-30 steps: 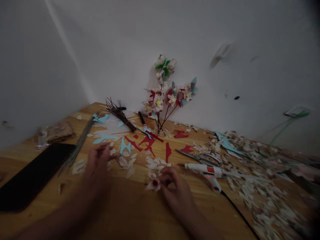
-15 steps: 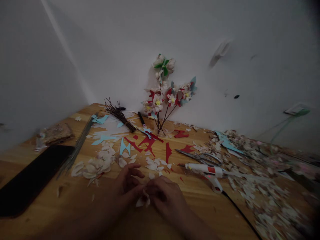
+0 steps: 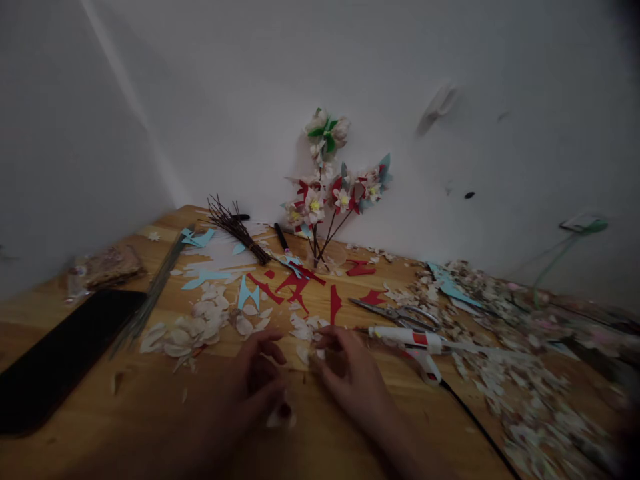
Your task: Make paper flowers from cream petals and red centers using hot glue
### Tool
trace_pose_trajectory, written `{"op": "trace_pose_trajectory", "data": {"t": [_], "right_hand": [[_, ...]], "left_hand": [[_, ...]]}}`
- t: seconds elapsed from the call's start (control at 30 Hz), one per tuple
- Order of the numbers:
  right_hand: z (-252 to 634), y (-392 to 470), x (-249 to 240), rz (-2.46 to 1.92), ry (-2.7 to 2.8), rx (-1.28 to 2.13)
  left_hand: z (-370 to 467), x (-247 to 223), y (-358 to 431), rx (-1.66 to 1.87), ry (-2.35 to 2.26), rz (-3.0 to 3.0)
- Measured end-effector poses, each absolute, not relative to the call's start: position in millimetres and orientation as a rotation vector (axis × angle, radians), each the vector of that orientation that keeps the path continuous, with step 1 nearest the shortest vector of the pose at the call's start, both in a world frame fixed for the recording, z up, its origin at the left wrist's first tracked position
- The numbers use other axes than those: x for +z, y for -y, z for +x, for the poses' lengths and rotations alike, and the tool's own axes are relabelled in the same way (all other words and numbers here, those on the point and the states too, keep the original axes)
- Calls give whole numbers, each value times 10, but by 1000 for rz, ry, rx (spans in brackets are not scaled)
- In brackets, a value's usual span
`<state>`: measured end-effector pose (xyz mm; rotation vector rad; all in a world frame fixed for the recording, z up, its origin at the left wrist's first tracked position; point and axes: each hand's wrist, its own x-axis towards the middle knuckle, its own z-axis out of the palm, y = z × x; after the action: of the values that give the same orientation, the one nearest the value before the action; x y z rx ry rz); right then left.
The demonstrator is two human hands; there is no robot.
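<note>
Low at the front of the table, my left hand (image 3: 257, 383) is closed on a small petal flower (image 3: 280, 417) with white petals and a dark middle, partly hidden by the thumb and blurred. To its right, my right hand (image 3: 350, 377) has curled fingers at the near edge of a small pile of white petals (image 3: 306, 327). A pale petal (image 3: 320, 355) shows between its thumb and forefinger. Beside this hand lies a white glue gun (image 3: 413, 340) with a black cord, and behind that, open scissors (image 3: 395, 312).
Petal flowers on twigs (image 3: 325, 193) stand upright near the wall. Red paper scraps (image 3: 293, 287), a blue paper scrap (image 3: 249, 293), a twig bundle (image 3: 240, 233) and a larger petal pile (image 3: 193, 327) lie around. At left is a black phone-like slab (image 3: 70, 360); loose petals (image 3: 505, 373) cover the right side.
My right hand has left the flower and moved right and slightly forward to the small petal pile. The left hand keeps the flower in nearly the same spot.
</note>
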<state>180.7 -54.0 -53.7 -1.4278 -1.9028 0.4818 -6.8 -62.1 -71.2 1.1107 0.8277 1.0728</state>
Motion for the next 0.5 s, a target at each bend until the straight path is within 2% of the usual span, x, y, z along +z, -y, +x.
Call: {"op": "trace_pose_trajectory", "data": {"t": [0.27, 0.5], "right_hand": [[1679, 541, -603, -1460, 1847, 644], [1643, 520, -623, -1395, 1612, 902]], "left_hand": [[-93, -781, 666, 971, -857, 1231], [-154, -709, 582, 1113, -1032, 1399]]}}
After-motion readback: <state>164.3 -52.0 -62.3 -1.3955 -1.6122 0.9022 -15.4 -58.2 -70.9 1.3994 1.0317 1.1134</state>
